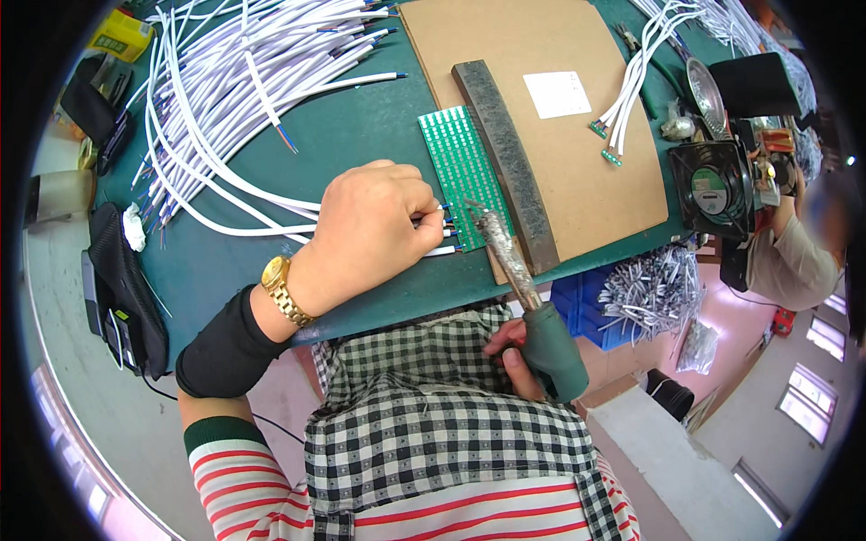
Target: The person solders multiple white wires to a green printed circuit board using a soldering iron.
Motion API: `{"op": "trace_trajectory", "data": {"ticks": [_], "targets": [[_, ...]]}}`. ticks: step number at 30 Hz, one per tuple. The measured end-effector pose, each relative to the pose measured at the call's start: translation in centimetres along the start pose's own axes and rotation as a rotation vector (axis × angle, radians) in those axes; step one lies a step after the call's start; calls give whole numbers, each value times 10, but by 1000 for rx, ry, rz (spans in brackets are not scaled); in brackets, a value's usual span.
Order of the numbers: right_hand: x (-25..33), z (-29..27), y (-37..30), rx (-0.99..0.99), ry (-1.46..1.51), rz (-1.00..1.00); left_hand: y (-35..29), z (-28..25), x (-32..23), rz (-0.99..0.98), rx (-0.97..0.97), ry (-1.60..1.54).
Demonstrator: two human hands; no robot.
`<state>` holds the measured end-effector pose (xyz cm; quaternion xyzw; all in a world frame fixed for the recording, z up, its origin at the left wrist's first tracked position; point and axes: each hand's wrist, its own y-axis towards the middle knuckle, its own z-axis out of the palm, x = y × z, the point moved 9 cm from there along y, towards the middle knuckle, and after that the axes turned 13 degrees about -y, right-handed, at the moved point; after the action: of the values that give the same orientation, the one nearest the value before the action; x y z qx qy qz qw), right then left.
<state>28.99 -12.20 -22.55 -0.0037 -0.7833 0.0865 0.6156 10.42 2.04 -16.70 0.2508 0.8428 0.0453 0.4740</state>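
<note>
My left hand (372, 224), with a gold watch on its wrist, is closed in a pinch on a white cable (280, 200) at the near left edge of a green perforated circuit board (460, 162). Several stripped cable ends touch that edge; the fingers partly hide them. Mostly hidden behind the handle, my right hand (521, 365) grips a soldering iron (552, 347) with a green grip and a stained metal barrel. Its tip points at the board's near part, close to the wire ends; whether it touches cannot be seen.
A dark metal bar (505, 162) lies along the board on brown cardboard (604, 117). White cables (244, 90) pile at the far left. Finished-looking cables with small green boards (622, 117) lie right, near a black fan (713, 185). Another person's arm (785, 261) shows at far right.
</note>
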Motion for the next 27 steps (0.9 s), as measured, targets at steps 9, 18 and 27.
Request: {"op": "trace_trajectory", "data": {"ticks": [9,18,27], "targets": [[-2,-4,-3,-14,160,28,0,-2,-1,-6,-31,9],[-6,2,-6,72,-116,93,0,-1,-1,-30,-40,13],[-4,-3,-5,28,-133,23,-1,0,0,-82,-37,52]]}}
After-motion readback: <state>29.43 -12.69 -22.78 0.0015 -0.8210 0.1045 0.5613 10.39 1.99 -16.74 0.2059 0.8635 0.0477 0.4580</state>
